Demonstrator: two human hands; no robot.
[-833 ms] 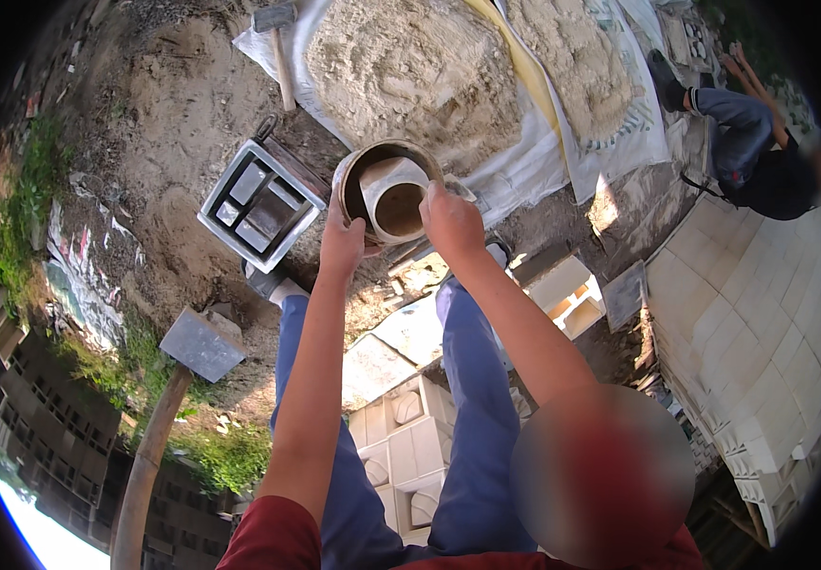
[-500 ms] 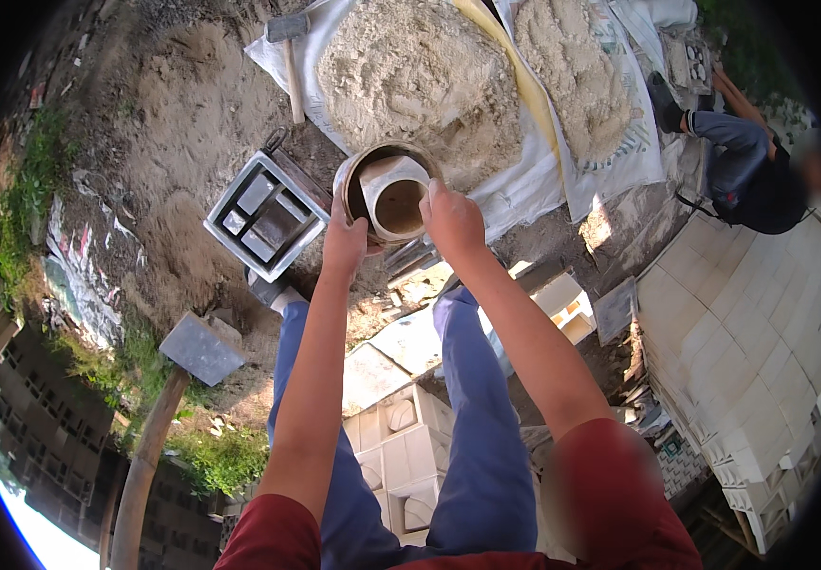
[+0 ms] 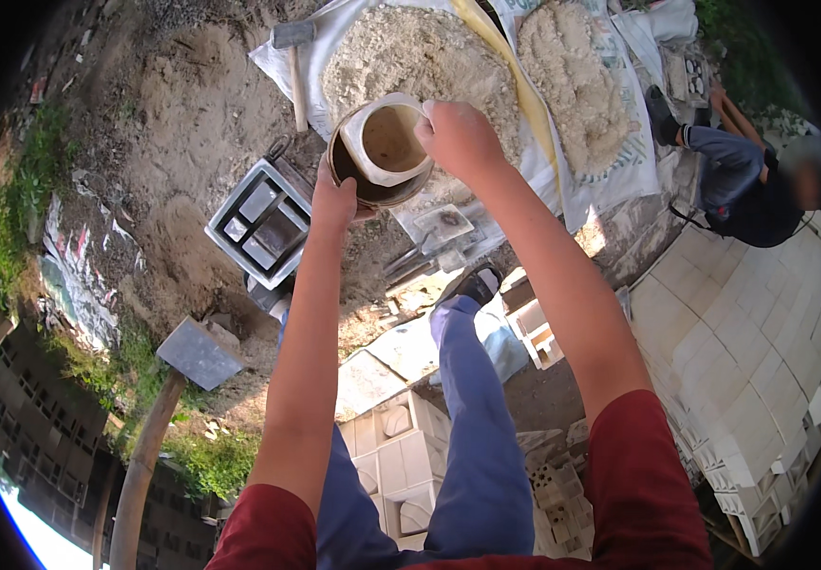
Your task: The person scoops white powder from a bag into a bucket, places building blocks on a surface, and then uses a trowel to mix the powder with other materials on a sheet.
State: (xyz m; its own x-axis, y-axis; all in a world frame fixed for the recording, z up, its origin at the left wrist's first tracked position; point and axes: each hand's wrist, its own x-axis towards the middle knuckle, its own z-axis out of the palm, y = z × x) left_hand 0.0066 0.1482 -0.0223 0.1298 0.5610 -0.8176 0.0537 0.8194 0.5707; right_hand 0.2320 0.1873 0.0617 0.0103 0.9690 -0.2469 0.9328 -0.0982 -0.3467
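Note:
My left hand grips the side of a round brown bucket, its thumb over the rim. A pale, roughly cut plastic scoop is tilted over the bucket's mouth, overlapping it. My right hand is closed on the scoop's right edge. Inside the scoop is a brownish surface; I cannot tell whether it holds anything. Just left of the bucket stands a rectangular metal block mould with inner compartments. Beyond both hands lies a heap of pale sandy mix.
White sacks underlie that heap and a second heap. A mallet lies at the sack's left; a long-handled hammer stands lower left. Pale blocks sit between my legs, and more are stacked right. Another person crouches upper right.
My right hand and the scoop have moved up, so the scoop now overlaps the bucket's far rim. The bucket has shifted slightly up and left, uncovering a small pale tray below it.

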